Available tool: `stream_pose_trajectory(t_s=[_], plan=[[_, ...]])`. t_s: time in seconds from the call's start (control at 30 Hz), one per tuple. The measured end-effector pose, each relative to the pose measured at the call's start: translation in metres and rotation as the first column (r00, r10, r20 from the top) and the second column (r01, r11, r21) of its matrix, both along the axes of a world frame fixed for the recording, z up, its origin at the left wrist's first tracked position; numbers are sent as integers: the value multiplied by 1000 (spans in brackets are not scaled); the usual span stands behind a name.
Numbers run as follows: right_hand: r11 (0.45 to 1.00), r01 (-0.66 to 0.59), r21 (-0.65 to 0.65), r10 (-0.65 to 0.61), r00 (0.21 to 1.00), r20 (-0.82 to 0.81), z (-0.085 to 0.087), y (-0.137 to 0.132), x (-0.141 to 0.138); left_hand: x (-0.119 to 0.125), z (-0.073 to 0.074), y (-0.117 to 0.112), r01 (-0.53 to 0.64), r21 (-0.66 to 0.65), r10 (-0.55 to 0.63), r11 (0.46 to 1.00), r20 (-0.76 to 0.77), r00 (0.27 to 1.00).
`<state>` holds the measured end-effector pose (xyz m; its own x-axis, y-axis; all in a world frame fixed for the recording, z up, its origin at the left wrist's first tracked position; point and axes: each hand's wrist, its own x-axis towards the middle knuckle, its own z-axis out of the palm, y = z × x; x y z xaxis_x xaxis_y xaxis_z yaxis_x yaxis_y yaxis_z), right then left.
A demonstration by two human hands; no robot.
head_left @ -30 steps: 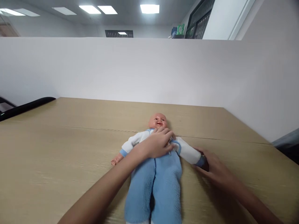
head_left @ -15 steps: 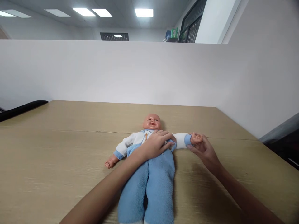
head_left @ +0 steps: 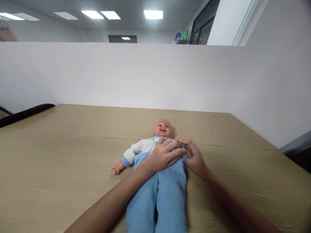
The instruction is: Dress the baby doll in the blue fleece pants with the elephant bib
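A baby doll lies on its back on the table, in blue fleece overalls over a white top with blue cuffs. My left hand rests across its chest, fingers curled over the overalls' upper edge at the right side. Beside it, my right hand is closed at the doll's right-side arm, thumb and fingers bent at the edge of the overalls. The small doll hand of that arm peeks out above my left fingers; its sleeve is mostly hidden. The other doll arm lies stretched out to the left.
The wooden table has a seam running across it. Behind it stands a white partition. A black curved edge borders the table at the left, and a dark object is at the far right.
My right hand has moved left, bringing the doll's outstretched arm in against its body. My left hand stays on the doll's chest. The view has shifted slightly.
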<state>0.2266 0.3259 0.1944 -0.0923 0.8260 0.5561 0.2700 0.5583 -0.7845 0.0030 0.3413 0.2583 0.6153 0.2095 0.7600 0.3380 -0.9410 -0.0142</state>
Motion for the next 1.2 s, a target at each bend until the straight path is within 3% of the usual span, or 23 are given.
stream_pose_trajectory(t_s=[0.13,0.23,0.3,0.43,0.53,0.67,0.73,0.8,0.93,1.03,1.2], plan=[[995,-87,37,83,991,105,12,-11,6,-4,2,-1,8,-26,-6,1000,82,997],[992,-102,72,90,984,151,18,-16,8,-5,9,-2,10,-208,6,978,75,997],[993,-86,83,69,981,180,19,-19,7,-5,16,-3,11,-372,7,928,48,999],[992,-66,106,42,975,217,19,-22,1,1,25,-3,44,-630,16,775,89,996],[989,-55,138,20,969,245,16,-23,-2,5,25,1,111,-777,47,619,178,983],[984,-12,176,-30,972,235,13,-23,-7,5,22,12,184,-890,45,417,223,974],[981,6,194,-48,976,213,12,-23,-10,5,20,18,194,-909,41,368,225,974],[979,20,204,-57,982,179,11,-24,-14,5,17,22,163,-907,51,387,198,979],[990,47,136,-58,995,79,10,-26,-21,8,12,20,13,-856,100,517,76,992],[998,40,-46,-44,995,-94,9,-29,-24,10,14,13,-103,-807,155,581,-15,988],[958,-90,-274,-1,950,-313,6,-27,-23,6,18,10,-177,-762,136,623,-117,984]])
